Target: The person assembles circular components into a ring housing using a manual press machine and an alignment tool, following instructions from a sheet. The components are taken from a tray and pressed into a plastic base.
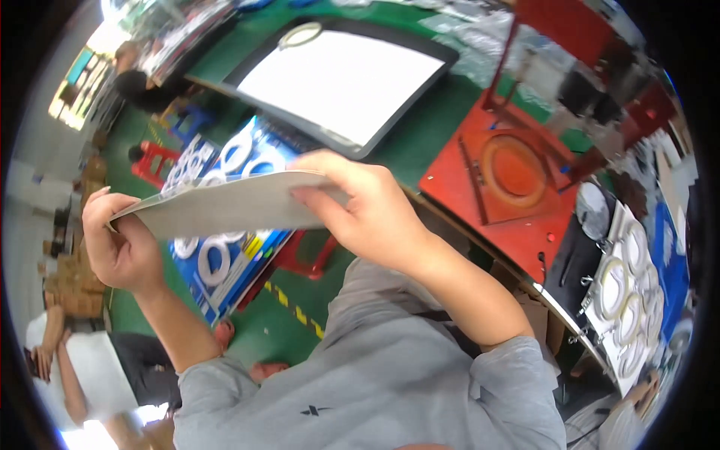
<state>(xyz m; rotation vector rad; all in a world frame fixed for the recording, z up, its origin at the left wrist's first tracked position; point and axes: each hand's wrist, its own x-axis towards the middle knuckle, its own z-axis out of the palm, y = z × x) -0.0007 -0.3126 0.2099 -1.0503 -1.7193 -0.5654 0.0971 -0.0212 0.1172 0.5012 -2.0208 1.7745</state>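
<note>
A thin, flat grey sheet [225, 206] is held up in front of my body, tilted so that it shows as a narrow band. At its left end my left hand [124, 244] grips the edge, fingers curled. My right hand [367, 202] pinches the right end between thumb and fingers. The far face of the sheet is hidden. Beyond and below it lies a blue board [199, 281] carrying several white rings [215, 261], partly covered by the sheet.
On the green table [424, 112] lies a bright white panel [352, 75] in a black frame, with a pale ring [301, 34] at its corner. A red press [450, 176] stands right, near a board of rings [619, 289]. Red stools and other people are at left.
</note>
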